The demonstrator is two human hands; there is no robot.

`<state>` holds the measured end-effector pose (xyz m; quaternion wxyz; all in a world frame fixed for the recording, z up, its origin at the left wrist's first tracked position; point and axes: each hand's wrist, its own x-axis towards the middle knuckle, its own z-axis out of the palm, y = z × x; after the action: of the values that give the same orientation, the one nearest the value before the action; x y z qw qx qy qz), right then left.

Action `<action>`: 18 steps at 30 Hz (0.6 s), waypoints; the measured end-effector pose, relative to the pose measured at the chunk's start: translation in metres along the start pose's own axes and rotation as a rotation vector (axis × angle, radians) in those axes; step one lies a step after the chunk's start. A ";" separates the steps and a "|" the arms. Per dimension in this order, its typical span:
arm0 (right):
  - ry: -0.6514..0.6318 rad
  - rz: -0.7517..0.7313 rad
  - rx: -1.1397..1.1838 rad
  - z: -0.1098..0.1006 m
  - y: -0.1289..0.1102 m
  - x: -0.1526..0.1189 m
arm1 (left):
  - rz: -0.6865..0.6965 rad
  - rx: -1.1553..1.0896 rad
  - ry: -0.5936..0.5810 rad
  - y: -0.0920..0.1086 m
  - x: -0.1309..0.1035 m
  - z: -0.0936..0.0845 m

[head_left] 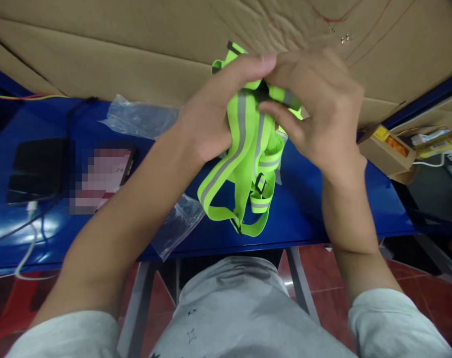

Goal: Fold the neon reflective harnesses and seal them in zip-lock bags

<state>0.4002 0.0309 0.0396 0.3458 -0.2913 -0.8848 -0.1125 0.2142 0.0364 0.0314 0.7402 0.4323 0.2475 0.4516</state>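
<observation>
We hold a bunched neon-green reflective strap vest (pixel 248 164) above the blue table (pixel 323 209), in front of a sheet of cardboard (pixel 117 59). Our left hand (pixel 214 114) curls around its upper part, thumb stretched across the top. Our right hand (pixel 319 104) pinches the same bundle from the other side, fingers bent; the exact grip there is probably hidden behind the knuckles. Grey-striped loops hang down. Clear plastic bags (pixel 140 119) lie beside a phone (pixel 36 169) at left.

A black phone (pixel 36 169) and clear plastic bags (pixel 138 119) lie on the blue table (pixel 323 209) below brown cardboard (pixel 117 54).
</observation>
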 end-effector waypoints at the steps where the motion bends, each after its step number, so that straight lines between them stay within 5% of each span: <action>1: -0.053 0.004 0.127 -0.004 0.002 0.000 | 0.048 0.003 -0.036 -0.001 0.001 -0.004; 6: 0.037 0.244 0.515 -0.011 0.023 -0.003 | 0.102 0.117 -0.170 -0.014 0.003 -0.013; 11: -0.204 0.274 0.527 -0.003 0.038 -0.003 | 0.159 0.060 -0.117 -0.033 0.006 -0.008; 14: -0.129 0.333 0.499 -0.002 0.035 -0.002 | 0.153 -0.031 -0.075 -0.045 0.010 -0.008; 18: 0.073 0.366 0.360 -0.001 0.028 0.000 | 0.018 -0.049 -0.157 -0.054 0.012 -0.008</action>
<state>0.4171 0.0530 0.0408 0.4382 -0.3761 -0.8102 0.1008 0.2388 0.0386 -0.0190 0.7635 0.4505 0.1736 0.4289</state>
